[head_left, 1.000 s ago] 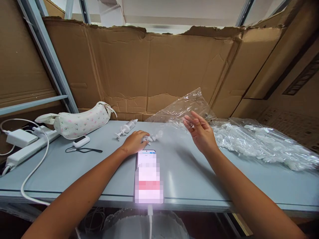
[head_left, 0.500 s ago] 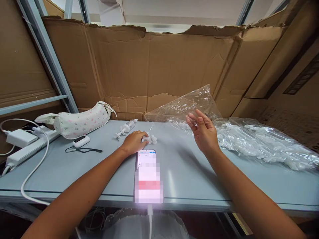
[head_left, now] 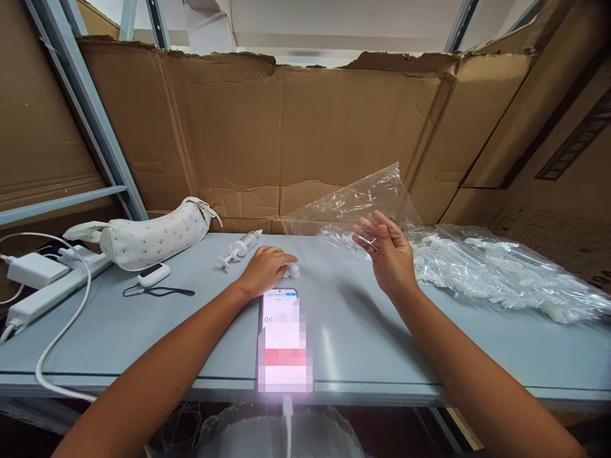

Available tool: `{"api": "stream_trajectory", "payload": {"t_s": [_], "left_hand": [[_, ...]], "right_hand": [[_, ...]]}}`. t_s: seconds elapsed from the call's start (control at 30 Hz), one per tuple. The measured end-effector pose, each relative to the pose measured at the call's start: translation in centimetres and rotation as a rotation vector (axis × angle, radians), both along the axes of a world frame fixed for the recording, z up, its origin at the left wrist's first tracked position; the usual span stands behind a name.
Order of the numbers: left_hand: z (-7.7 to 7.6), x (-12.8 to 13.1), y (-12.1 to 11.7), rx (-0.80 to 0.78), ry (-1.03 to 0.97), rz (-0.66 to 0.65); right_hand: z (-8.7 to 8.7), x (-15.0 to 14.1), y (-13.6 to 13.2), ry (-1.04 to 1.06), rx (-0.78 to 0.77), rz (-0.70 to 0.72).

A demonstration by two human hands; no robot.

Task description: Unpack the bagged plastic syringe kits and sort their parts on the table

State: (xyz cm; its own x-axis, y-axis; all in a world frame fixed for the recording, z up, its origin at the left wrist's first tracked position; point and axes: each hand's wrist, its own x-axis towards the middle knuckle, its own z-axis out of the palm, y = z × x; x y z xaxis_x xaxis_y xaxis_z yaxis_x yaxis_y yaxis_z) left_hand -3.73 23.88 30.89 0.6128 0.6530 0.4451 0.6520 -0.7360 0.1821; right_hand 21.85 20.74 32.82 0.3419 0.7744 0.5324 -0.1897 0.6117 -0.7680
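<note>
My left hand [head_left: 265,269] rests on the grey tabletop, its fingers closed over a small cluster of white pieces [head_left: 291,271] whose exact kind is too small to tell. Part of the cluster is hidden under the fingers. Just behind this hand lies a clear plastic syringe [head_left: 241,248] with printed markings. In front of it a phone [head_left: 281,337] lies face up with its screen lit. My right hand [head_left: 389,251] is raised above the table, palm turned inward and fingers apart. Behind it stands the open mouth of a clear plastic bag [head_left: 496,270] filled with white pieces; a thin white streak shows by the fingertips.
On the left are a floral pouch [head_left: 157,235], a small white device [head_left: 154,274] with a dark strap, and a power strip [head_left: 57,289] with chargers and a white cable. Cardboard [head_left: 310,140] walls the back and sides. A cable [head_left: 287,420] runs from the phone over the front edge.
My left hand has shifted slightly right, covering more of the white pieces. My right hand has barely moved. The camera view has shifted a little.
</note>
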Motion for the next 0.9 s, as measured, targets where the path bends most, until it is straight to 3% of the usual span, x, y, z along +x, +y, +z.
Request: {"api": "stream_trajectory", "payload": {"t_s": [0.27,0.63,0.8,0.9], "left_hand": [[0.6,-0.1,0.2,0.059,-0.074,0.121],[-0.2,1.1,0.9,-0.014,-0.078,0.116],[0.2,0.1,0.9,-0.033,-0.305,0.202],[1.0,-0.7,0.8,-0.253,-0.677,0.206]], "right_hand": [[0.1,0.3,0.0,0.044,-0.029,-0.044],[-0.3,0.1,0.2,0.008,-0.041,-0.024],[-0.4,0.8,0.7,0.157,-0.088,0.005],[-0.5,1.3,1.2,0.241,-0.180,0.055]]}}
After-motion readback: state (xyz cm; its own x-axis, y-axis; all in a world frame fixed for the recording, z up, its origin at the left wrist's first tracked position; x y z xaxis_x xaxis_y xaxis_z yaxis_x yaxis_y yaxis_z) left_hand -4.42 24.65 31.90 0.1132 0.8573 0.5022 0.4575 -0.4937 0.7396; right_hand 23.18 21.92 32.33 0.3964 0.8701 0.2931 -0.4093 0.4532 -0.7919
